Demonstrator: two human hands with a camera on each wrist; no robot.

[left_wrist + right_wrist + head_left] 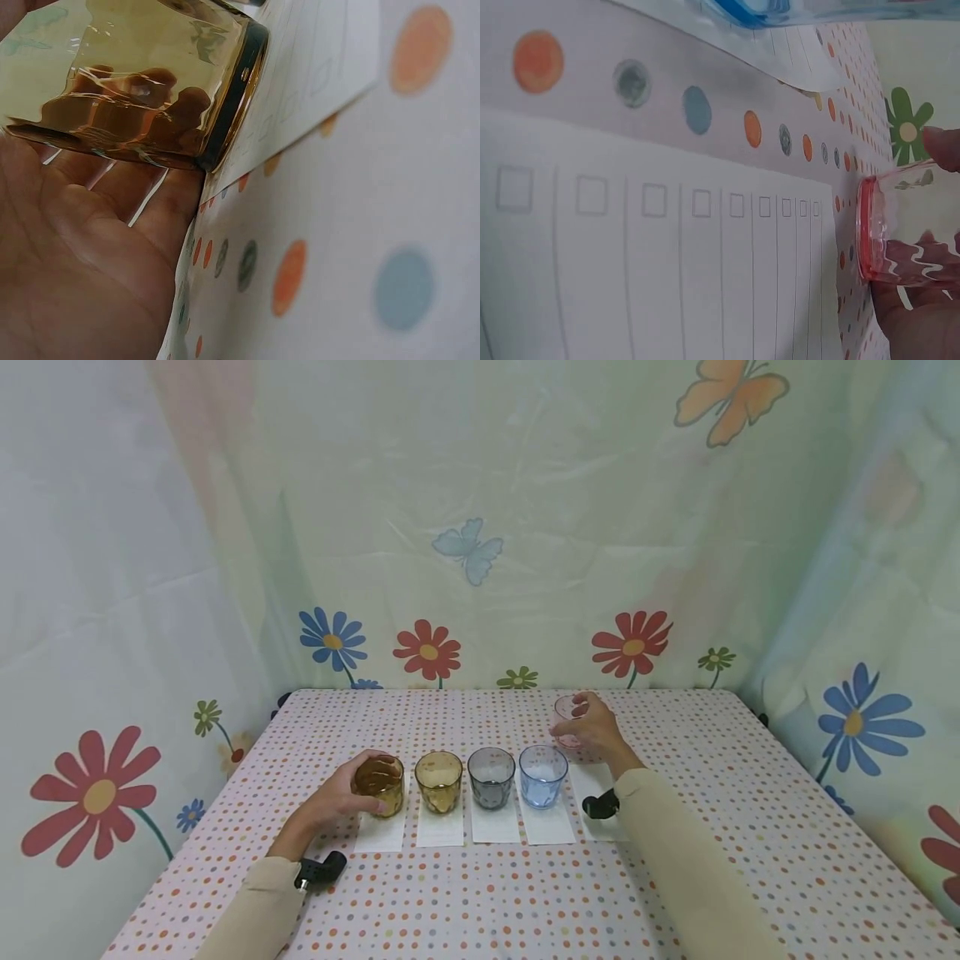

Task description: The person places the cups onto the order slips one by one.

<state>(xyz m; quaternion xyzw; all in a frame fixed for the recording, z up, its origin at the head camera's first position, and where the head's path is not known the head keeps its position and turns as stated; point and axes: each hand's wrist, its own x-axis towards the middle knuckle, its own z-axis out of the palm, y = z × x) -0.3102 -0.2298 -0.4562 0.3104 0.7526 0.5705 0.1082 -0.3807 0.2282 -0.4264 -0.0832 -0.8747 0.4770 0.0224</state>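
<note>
My left hand grips a brown-amber glass tumbler at the left end of a row, thumb on the near side. Through its wall in the left wrist view, fingers show behind the tumbler. The tumbler stands on a white paper sheet. Farther back on the right, my right hand holds a pink glass tumbler, partly hidden by the fingers. In the right wrist view the pink tumbler has its base at the tablecloth, just past the end of a sheet printed with small boxes.
Between the hands stand a yellow tumbler, a grey tumbler and a blue tumbler, each on a paper sheet. Another sheet lies under the right forearm. A dotted cloth covers the table; a flowered curtain hangs behind.
</note>
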